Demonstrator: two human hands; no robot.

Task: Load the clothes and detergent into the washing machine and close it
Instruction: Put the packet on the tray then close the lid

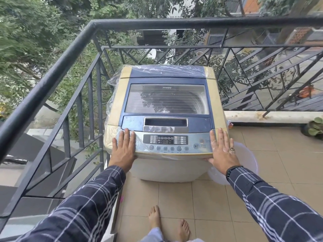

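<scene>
Your left hand (124, 148) and right hand (221, 151) lie flat, fingers straight, on the front corners of the washing machine (166, 123), either side of its control panel (167, 143). Its glass lid (167, 99) is down; the machine stands on the tiled floor (192, 203) by the railing (52, 79).

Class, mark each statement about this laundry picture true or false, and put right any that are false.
1. The washing machine has its lid shut. True.
2. The left hand grips a detergent bottle. False: it rests flat on the left end of the control panel, holding nothing.
3. The right hand lies with straight fingers on the panel's right end. True.
4. The machine stands indoors beside a sink. False: it stands on a tiled balcony beside a black railing.
5. A pale plastic basin sits on the floor right of the machine. True.
</scene>
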